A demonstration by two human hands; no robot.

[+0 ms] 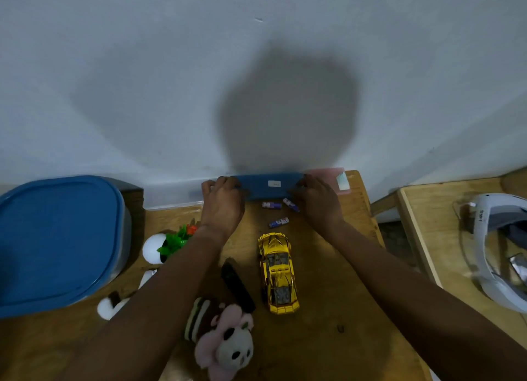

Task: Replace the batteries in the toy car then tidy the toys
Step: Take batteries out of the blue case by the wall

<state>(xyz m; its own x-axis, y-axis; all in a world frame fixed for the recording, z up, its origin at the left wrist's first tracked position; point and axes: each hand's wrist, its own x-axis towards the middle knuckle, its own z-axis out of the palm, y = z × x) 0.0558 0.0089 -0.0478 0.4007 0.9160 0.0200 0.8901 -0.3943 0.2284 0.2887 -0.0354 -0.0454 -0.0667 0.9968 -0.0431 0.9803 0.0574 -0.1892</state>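
The left hand [222,201] and right hand [316,201] each grip an end of a flat blue rectangular case [271,186] by the wall. The shiny yellow toy car [278,272] lies on the wooden tabletop [328,295], with small purple-white batteries [279,222] just beyond it. This looks like the battery step; next, draw the case close and open it

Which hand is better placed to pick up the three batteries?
Probably the right hand: the batteries lie nearer to it than to the left hand, though both hands hold the blue box.
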